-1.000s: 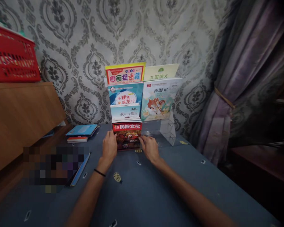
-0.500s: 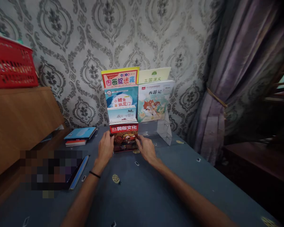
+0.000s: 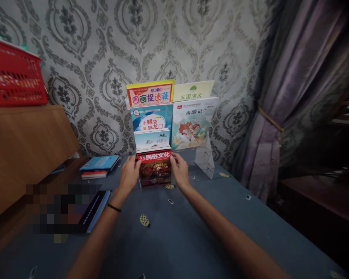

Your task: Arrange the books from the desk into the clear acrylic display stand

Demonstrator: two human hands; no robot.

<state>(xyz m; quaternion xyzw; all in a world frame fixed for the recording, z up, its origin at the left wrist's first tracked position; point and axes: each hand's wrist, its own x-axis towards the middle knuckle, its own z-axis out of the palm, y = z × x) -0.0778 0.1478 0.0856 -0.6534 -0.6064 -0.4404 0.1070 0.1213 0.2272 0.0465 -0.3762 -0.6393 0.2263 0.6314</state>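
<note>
A red-topped book (image 3: 154,172) with a dark picture of an ornate mask stands upright in the lowest front tier of a clear acrylic book rack (image 3: 207,157). My left hand (image 3: 130,172) is closed on its left edge, thumb toward the front. On the opposite side, my right hand (image 3: 179,170) holds the upper right edge with the thumb at the cover; its other fingers are partly hidden. Behind rise a pale blue book (image 3: 151,138), a blue fish-story book (image 3: 152,117) and a yellow-edged book (image 3: 150,94).
In the rack's right column stand a white illustrated book (image 3: 193,126) and a pale green one (image 3: 193,91). Several books (image 3: 100,162) lie stacked at the left, with more books (image 3: 97,211) nearer me, partly pixelated. A red basket (image 3: 16,73) sits on a wooden cabinet (image 3: 26,139).
My hands have slid slightly up the sides of the red-topped book, the right one now near its top corner. The whole view has shifted a little.
</note>
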